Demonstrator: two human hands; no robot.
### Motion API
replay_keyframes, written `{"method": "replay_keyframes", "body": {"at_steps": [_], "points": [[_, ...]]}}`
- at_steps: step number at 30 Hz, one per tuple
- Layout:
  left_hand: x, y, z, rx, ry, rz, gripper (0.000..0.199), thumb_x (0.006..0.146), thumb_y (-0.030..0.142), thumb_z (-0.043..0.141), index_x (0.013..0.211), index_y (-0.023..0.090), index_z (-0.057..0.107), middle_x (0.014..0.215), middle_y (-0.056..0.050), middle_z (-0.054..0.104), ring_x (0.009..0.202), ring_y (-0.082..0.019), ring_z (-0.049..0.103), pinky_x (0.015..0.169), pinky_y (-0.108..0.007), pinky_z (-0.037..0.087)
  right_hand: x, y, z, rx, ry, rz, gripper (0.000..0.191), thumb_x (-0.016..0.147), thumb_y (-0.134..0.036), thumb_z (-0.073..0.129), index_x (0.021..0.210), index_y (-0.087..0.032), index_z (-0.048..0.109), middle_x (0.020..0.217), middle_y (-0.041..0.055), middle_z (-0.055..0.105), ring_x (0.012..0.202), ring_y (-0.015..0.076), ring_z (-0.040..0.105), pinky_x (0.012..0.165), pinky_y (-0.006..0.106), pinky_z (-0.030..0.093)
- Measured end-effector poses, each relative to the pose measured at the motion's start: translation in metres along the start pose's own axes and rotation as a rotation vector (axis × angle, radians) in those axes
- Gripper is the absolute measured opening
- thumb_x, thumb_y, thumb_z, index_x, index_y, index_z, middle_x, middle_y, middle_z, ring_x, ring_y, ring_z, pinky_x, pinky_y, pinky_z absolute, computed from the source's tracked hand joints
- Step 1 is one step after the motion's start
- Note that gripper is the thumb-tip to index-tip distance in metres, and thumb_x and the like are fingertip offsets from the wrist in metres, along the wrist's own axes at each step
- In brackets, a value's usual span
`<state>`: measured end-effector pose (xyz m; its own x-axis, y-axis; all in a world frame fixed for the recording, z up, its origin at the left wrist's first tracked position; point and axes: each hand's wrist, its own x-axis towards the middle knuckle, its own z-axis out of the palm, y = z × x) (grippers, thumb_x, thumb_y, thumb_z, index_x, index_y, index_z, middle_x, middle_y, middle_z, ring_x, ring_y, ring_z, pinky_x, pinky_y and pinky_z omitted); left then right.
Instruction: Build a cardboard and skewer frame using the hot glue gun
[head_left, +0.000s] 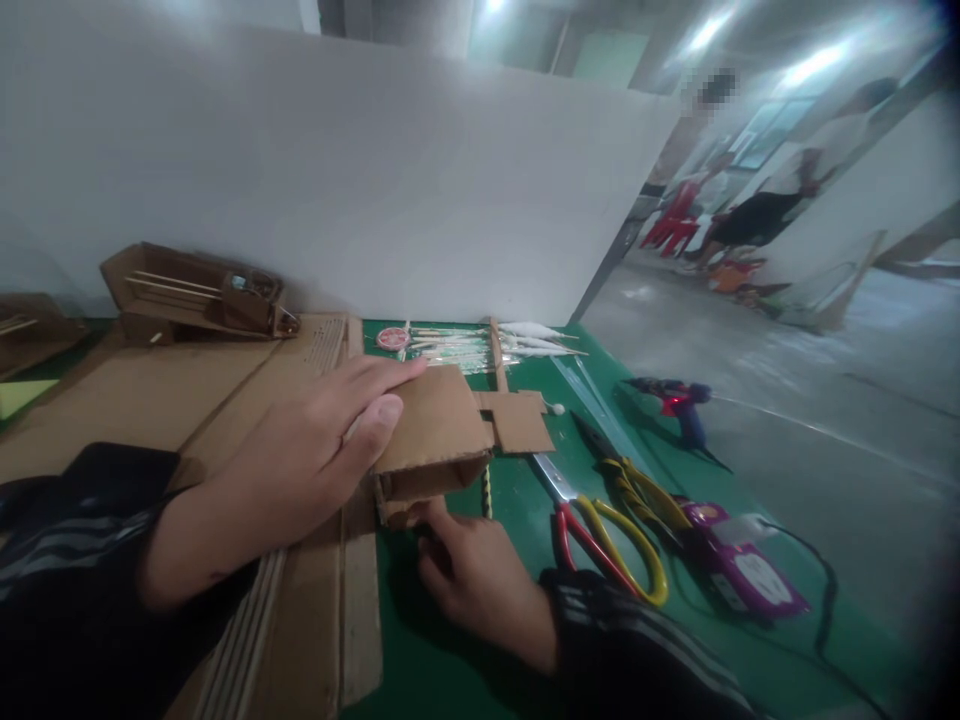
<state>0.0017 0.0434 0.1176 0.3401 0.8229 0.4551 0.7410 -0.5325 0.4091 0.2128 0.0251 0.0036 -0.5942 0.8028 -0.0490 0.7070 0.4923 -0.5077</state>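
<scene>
Here's my cardboard box (439,412) on the green table (442,670), walls up, near end gaping. My left hand (322,435) rests along its top, fingers stretched; my right hand (484,580) touches the lower edge, grip hidden. Partly built, I'd judge; closing that end may remain.

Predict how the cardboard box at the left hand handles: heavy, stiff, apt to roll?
The box is probably light: thin cardboard around a hollow. Likely fairly stiff, but its open side may flex if squeezed. Unlikely to roll, given its flat panels.
</scene>
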Motion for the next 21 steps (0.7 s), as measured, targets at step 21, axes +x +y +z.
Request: {"method": "replay_keyframes", "body": {"at_steps": [21], "points": [[0.0008,0.0007,-0.0009,0.013,0.003,-0.001,0.041,0.104,0.036,0.031,0.137,0.024,0.053,0.141,-0.001,0.059,0.131,-0.022,0.053,0.112,-0.036,0.043,0.0015,0.0014,0.0035,-0.009,0.001,-0.001,0.023,0.091,-0.025,0.047,0.112,-0.021,0.056,0.091,0.0032,0.073,0.072,0.0186,0.066,0.061,0.024,0.036]]}}
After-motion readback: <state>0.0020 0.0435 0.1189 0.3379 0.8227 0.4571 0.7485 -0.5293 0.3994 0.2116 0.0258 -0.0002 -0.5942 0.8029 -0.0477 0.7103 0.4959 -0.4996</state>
